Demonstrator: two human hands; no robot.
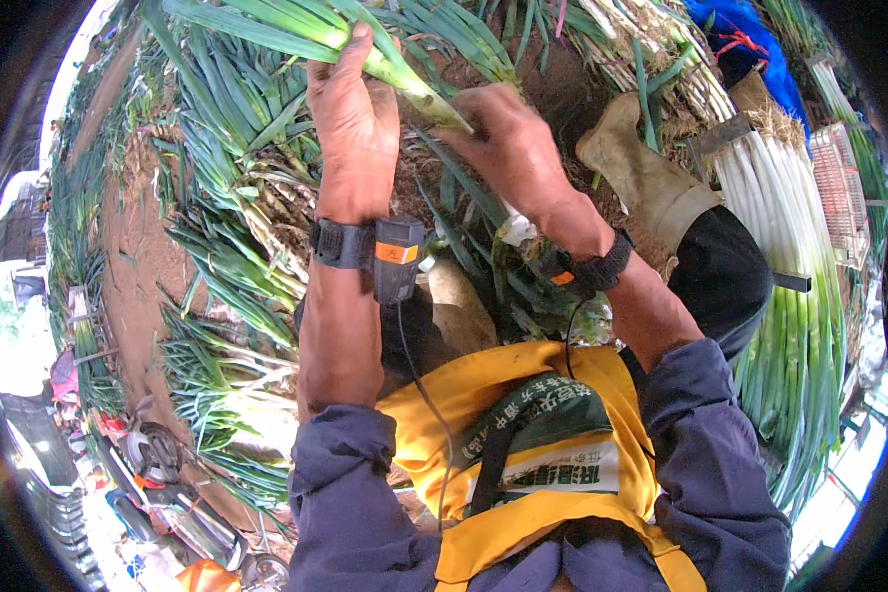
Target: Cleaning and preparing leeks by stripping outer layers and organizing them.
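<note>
My left hand [357, 133] is closed around a long green onion [397, 74] at the upper middle, its thumb pressed along the stalk. The leaves run off to the upper left, and the pale lower stem slants down to the right. At that lower end my right hand [511, 148] has its fingers curled against the stem; its fingertips are partly hidden. Beneath both hands, loose green leaves and peeled scraps [454, 183] lie on the soil. A strapped box [399, 259] sits on my left wrist, and a dark band [602, 264] is around my right one.
Heaps of untrimmed green onions [227, 89] lie at the left. On the right rests a large bundle of white-stemmed onions [775, 207] in a metal frame [791, 282], beside a wire crate [839, 183]. My boot [641, 163] stands near it. A motorbike [183, 503] is at lower left.
</note>
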